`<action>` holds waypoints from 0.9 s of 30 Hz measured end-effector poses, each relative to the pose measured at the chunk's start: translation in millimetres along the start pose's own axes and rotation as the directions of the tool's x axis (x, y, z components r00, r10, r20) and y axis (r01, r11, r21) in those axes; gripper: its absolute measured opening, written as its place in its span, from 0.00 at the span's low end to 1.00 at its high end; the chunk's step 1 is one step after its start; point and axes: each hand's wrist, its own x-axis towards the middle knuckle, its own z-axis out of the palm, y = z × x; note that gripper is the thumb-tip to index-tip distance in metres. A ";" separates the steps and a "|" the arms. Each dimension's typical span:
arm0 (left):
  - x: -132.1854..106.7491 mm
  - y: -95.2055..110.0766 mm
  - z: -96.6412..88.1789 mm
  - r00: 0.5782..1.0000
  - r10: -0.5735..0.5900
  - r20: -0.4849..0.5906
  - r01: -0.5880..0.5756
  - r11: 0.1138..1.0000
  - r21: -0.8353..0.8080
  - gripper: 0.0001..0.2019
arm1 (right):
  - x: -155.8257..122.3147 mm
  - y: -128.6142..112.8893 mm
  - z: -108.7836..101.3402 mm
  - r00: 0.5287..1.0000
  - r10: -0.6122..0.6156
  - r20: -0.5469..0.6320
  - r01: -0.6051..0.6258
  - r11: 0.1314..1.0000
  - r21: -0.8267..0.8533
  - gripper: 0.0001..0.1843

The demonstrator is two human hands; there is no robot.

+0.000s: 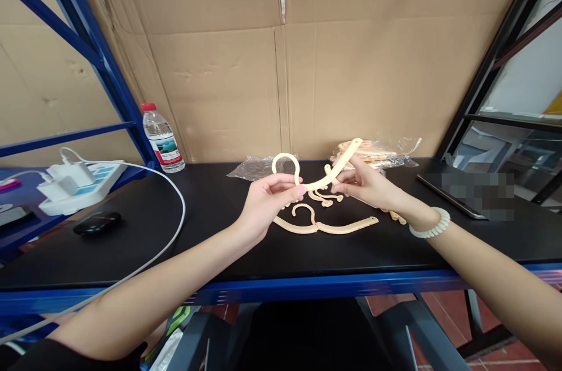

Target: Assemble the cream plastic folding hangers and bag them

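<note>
A cream plastic hanger (340,167), made of a curved hook (285,155) and an arm, is held above the black table. My left hand (266,201) pinches it where the hook meets the arm. The fingers of my right hand (366,181) are closed around the arm, which slants up to the right. Below my hands lies another cream hanger (346,229), its hook upright between two spread arms. Several small hook pieces (328,201) lie just behind it, partly hidden by my hands. More cream pieces (396,217) sit under my right wrist.
A clear bag of cream pieces (380,155) and a crumpled plastic bag (250,168) lie at the back by the cardboard wall (219,78). On the left are a water bottle (163,140), a black mouse (97,223), a power strip (83,186) and a white cable (182,207). A dark flat device (452,195) lies right.
</note>
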 end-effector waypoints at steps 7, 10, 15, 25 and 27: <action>1.1 4.5 5.3 0.998 0.053 0.040 -0.052 0.998 -0.026 0.11 | -3.6 -39.7 27.7 0.966 -0.007 0.258 -0.082 0.940 0.333 0.10; 0.4 7.5 9.7 0.994 0.076 0.081 -0.075 0.997 -0.023 0.10 | -2.2 -50.1 33.7 0.945 0.053 0.321 -0.227 0.816 0.531 0.09; -2.7 11.0 16.4 0.989 0.102 0.111 -0.106 0.994 0.027 0.12 | 3.5 -51.4 46.3 0.977 0.116 0.178 -0.202 0.766 0.610 0.13; 3.3 -5.2 12.4 0.974 0.147 0.170 -0.184 0.956 0.229 0.18 | 3.5 -42.1 63.4 0.984 0.176 -0.024 -0.096 0.641 0.761 0.10; 1.2 -9.9 9.7 0.959 0.206 0.197 -0.257 0.922 0.289 0.14 | 2.4 -44.0 58.8 0.979 0.201 -0.021 -0.108 0.606 0.788 0.10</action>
